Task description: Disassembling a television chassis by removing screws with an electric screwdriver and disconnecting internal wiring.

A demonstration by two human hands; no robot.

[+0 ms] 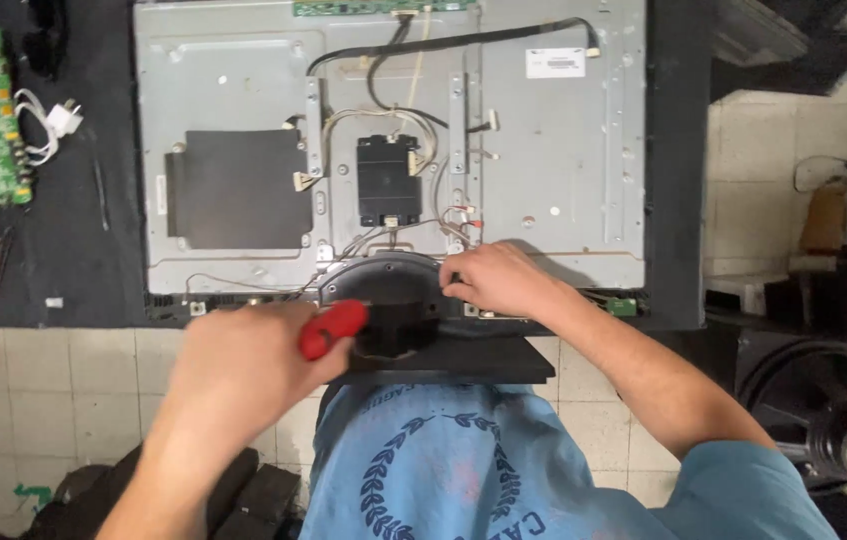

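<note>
Red-handled screwdriver (331, 328) gripped in left hand (243, 365); right hand (498, 280) fingers curled on black stand mount (388, 290).

Light fell evenly from above, soft and a little cool, so the grey metal back panel (243, 90) beyond the left grip (243, 370) looked flat and pale, with only a faint sheen and no hard glare. Shadows were short and weak: a narrow dark band lay under the right grip (498, 280) and its forearm, across the panel's lower edge. The left grip and the red tool handle (331, 328) in it were smeared by motion blur, while the right grip was sharper. The dark mat (83, 250) left of the left grip lost its detail in near-black. To the right of the right grip, the corner clutter sat dim and soft. Straight edges bowed slightly toward the frame's borders.
</note>
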